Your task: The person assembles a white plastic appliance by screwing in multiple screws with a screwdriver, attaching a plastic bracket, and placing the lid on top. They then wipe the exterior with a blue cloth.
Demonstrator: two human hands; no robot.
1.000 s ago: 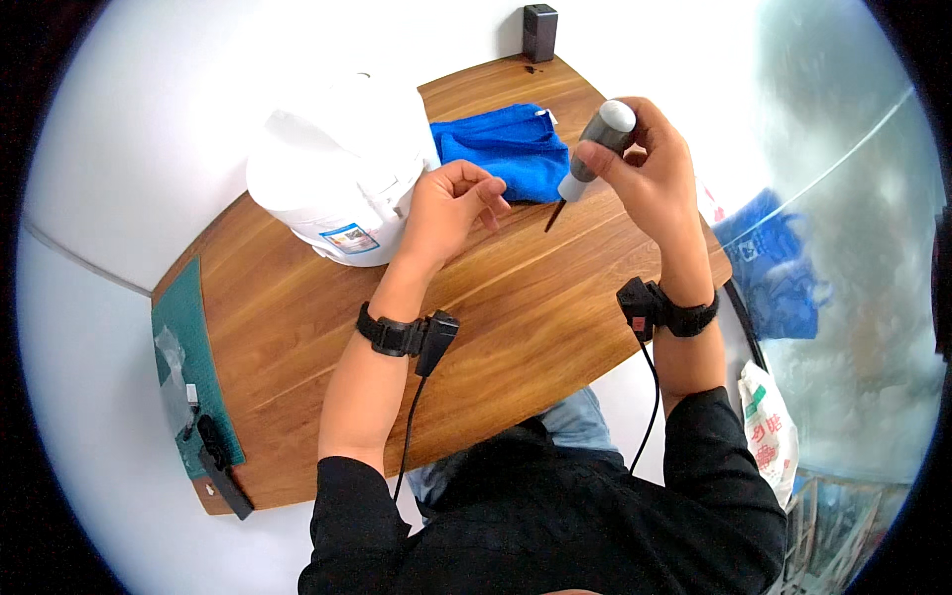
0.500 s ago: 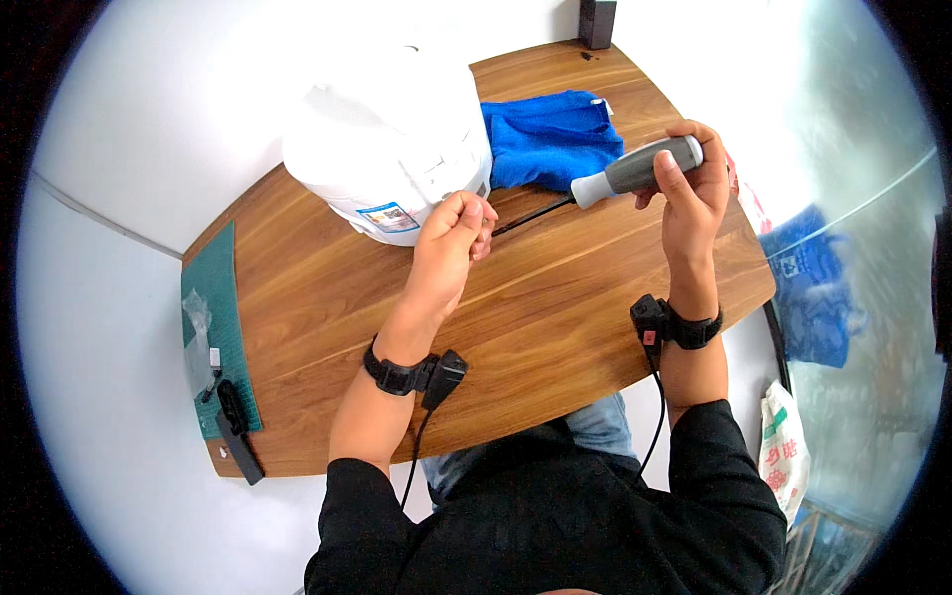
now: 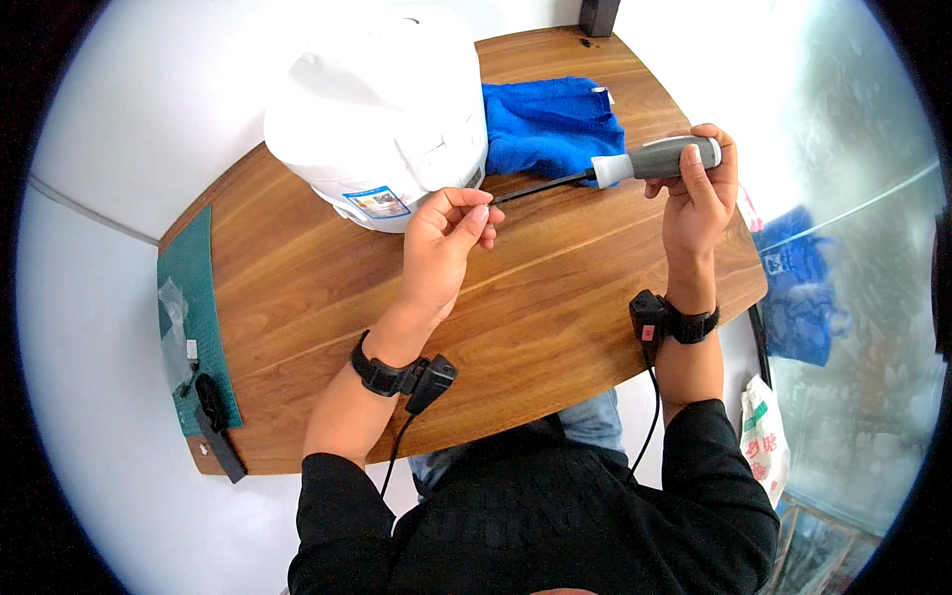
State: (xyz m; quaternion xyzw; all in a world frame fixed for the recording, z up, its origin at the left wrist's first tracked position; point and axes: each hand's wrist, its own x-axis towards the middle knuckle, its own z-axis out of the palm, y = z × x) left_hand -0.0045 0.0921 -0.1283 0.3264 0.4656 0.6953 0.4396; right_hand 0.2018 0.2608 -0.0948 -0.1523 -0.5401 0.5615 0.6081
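A screwdriver (image 3: 656,158) with a grey and white handle and a long dark shaft is held across the space above the table. My right hand (image 3: 706,203) grips its handle, thumb along the near side. With thumb and forefinger, my left hand (image 3: 446,230) pinches the shaft's far tip; what exactly lies at the tip is hidden by the fingers. Just beyond my left hand stands a white rounded appliance (image 3: 397,129) with a label low on its side. Behind the screwdriver a crumpled blue cloth (image 3: 550,127) lies on the table.
The wooden table (image 3: 337,327) has a curved edge. At its left lie a green mat (image 3: 188,253), a clear plastic bag (image 3: 175,312) and a black cabled device (image 3: 222,451). A dark post (image 3: 598,16) stands at the back; a blue bag (image 3: 801,288) hangs to the right.
The view has shifted slightly. My right hand and the screwdriver handle have moved a little to the right and up, and more of the shaft shows beside my left fingers.
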